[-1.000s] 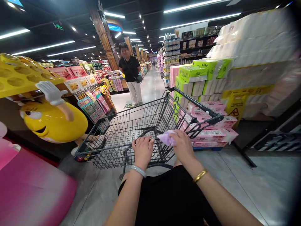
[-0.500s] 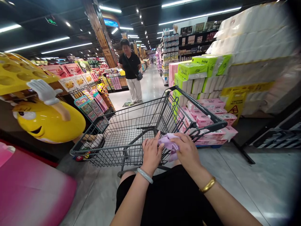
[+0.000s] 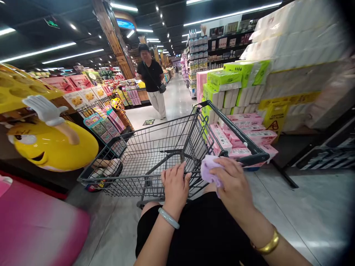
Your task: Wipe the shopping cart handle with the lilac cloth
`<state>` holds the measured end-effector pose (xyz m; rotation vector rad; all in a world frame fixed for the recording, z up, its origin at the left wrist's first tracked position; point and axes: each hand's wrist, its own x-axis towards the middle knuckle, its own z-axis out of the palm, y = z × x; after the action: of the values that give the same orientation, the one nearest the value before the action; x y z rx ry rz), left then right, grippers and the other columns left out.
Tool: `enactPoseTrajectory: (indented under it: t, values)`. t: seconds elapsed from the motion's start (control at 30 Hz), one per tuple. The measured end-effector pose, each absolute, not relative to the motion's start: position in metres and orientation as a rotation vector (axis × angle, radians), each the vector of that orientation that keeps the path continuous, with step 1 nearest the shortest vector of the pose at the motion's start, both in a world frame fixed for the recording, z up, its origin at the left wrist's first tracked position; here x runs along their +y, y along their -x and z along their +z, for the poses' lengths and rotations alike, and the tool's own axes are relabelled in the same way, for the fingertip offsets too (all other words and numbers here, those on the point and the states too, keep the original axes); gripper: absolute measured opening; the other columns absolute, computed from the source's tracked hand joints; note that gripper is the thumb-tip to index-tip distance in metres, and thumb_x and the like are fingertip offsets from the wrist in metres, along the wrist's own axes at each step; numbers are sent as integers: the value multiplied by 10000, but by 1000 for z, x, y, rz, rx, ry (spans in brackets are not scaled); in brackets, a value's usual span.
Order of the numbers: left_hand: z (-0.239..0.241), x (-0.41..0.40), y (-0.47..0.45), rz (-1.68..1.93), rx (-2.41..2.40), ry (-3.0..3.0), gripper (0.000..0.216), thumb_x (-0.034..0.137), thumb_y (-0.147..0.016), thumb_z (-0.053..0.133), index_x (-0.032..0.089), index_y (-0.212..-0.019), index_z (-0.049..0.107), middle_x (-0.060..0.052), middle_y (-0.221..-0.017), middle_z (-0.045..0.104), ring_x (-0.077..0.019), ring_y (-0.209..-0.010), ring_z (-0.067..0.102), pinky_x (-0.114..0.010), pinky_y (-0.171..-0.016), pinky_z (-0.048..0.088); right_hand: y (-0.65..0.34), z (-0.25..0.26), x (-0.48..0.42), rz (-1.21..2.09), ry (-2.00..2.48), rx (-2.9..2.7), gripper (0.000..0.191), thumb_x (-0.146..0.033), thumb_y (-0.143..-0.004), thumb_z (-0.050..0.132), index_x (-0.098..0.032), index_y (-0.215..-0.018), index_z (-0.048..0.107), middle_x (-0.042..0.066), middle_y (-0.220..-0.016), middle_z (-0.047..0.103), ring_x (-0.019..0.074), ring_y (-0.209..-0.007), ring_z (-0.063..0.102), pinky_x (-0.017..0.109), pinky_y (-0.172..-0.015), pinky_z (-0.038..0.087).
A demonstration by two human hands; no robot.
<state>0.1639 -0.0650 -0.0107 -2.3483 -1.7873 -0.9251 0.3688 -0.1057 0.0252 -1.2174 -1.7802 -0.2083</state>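
**Grinning yellow mascot takes the left flank!**

And what a crowded aisle this is! Left of the hands, the mascot raises a white glove; nearer, low on that same side, a pink-and-white display bulges in. Straight ahead, well beyond the hands, there's a person in a black top and pale trousers, dark bag at the hip, wooden pillar rising behind! Over to the right, pink packs piled low, green packs stacked farther back, and a yellow caution sign just beside the pink ones! Farther right, white wrapped bundles tower high. Above it all, strip lights blaze!
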Motion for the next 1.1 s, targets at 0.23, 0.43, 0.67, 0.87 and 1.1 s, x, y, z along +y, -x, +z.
enactPoseTrajectory:
  t: [0.23, 0.43, 0.67, 0.87, 1.1]
  values:
    - [5, -80, -208, -986, -1500, 2705, 374, 390, -1040, 420, 224, -1320, 604, -68, -1130, 704, -237, -1111, 588, -490, -1124, 289, -381, 31, -113, -256, 1081, -1704, 331, 15, -815, 525, -218, -971, 701, 86, -1204, 673, 290, -1253, 558, 512, -1072, 473]
    - [2, -76, -210, -981, -1543, 2711, 351, 412, -1041, 405, 201, -994, 681, -45, -886, 648, -219, -879, 568, -383, -858, 388, -386, 32, -116, -311, 1105, -1761, 273, -8, -856, 548, -218, -943, 699, 81, -1181, 691, 294, -1232, 583, 499, -1028, 507]
    - [2, -79, -207, -1013, -1530, 2724, 284, 398, -1029, 457, 242, -1152, 660, -34, -1001, 687, -225, -961, 592, -403, -914, 374, -405, 37, -122, -391, 1144, -1623, 282, -10, -835, 562, -221, -957, 704, 87, -1190, 676, 297, -1213, 583, 519, -1049, 486]
    - [8, -82, -221, -1005, -1571, 2673, 379, 482, -1025, 434, 214, -1214, 625, -69, -1101, 705, -246, -1059, 621, -462, -1000, 366, -405, 30, -130, -349, 1065, -1672, 271, -10, -840, 593, -222, -964, 706, 85, -1195, 676, 294, -1234, 575, 488, -1022, 515]
    - [8, -75, -241, -1014, -1421, 2780, 641, 541, -1024, 387, 176, -1545, 308, -95, -1105, 705, -241, -997, 635, -439, -948, 432, -427, 13, -135, -478, 1162, -1489, 277, -25, -837, 631, -245, -980, 719, 84, -1178, 639, 301, -1193, 569, 534, -1018, 483]
